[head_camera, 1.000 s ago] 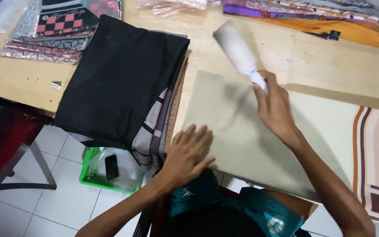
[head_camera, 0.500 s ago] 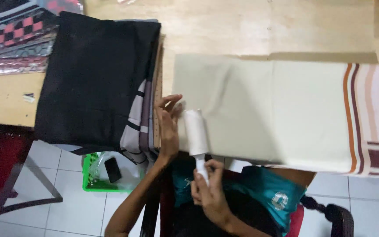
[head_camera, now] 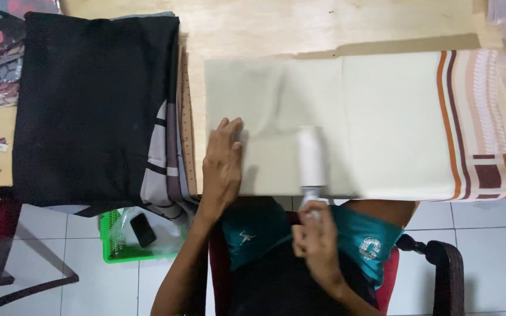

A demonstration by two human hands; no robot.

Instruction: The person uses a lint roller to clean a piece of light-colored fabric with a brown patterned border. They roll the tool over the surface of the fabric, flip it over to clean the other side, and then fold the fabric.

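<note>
On the wooden table [head_camera: 323, 26] lies a folded cream cloth [head_camera: 382, 123] with brown stripes at its right end, and the left hand [head_camera: 222, 167] rests flat, fingers spread, on its near left corner. Near the table edge the right hand [head_camera: 317, 243] grips the handle of a white lint roller [head_camera: 311, 157], whose drum lies on the cloth; a black fabric stack [head_camera: 92, 105] sits just left, a green basket [head_camera: 125, 234] on the floor below
</note>
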